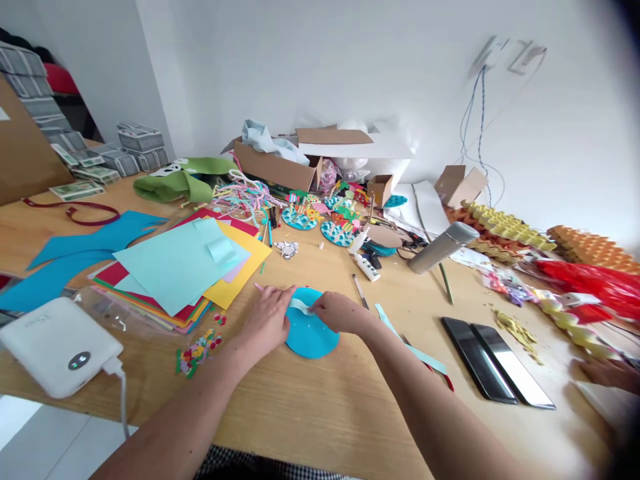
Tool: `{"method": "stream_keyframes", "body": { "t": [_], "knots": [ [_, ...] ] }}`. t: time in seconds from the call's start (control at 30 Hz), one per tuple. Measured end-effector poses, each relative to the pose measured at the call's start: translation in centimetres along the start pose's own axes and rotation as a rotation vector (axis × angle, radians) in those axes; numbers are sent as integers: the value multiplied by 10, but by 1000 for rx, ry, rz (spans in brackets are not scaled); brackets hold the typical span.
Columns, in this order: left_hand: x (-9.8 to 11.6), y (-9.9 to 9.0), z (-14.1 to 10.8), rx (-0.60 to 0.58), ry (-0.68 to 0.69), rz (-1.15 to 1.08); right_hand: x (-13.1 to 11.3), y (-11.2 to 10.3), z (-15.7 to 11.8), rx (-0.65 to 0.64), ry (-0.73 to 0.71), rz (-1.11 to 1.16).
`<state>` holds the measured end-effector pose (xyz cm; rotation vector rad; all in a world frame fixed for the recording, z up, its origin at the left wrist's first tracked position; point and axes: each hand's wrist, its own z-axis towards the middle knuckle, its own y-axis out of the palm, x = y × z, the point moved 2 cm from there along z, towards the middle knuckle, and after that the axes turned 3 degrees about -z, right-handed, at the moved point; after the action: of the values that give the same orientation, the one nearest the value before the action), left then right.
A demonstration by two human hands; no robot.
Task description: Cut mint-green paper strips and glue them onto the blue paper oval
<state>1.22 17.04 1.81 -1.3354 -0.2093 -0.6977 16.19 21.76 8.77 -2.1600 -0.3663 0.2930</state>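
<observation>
A round blue paper disc [313,340] lies on the table between my hands. Across its upper part runs a narrow pale-blue paper strip [300,306], bowed up slightly from the surface. My left hand [267,319] rests at the disc's left edge, its fingers close together and pressing the strip's left end. The strip's other end is pinched in my right hand [339,313], whose fingertips are curled over the disc and partly hidden. Scissors with red handles [445,379] lie to the right, partly under pale paper strips [425,358].
Coloured paper sheets [175,267] are stacked at left, beside small paper scraps [197,352] and a white power bank [60,347]. Decorated discs [339,232], glue bottles [367,267] and a flask [443,248] stand behind. Two phones [495,360] lie right, near another person's hand [613,373].
</observation>
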Motion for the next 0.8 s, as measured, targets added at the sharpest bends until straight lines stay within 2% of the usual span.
{"method": "stream_keyframes", "body": {
  "t": [0.3, 0.53, 0.8],
  "knots": [
    [0, 3, -1, -9, -5, 39, 8, 5, -2, 31, -22, 86],
    [3, 0, -2, -4, -7, 47, 0, 22, -13, 124, 18, -58],
    [1, 3, -2, 1, -2, 55, -10, 36, -12, 188, 25, -189]
  ]
}}
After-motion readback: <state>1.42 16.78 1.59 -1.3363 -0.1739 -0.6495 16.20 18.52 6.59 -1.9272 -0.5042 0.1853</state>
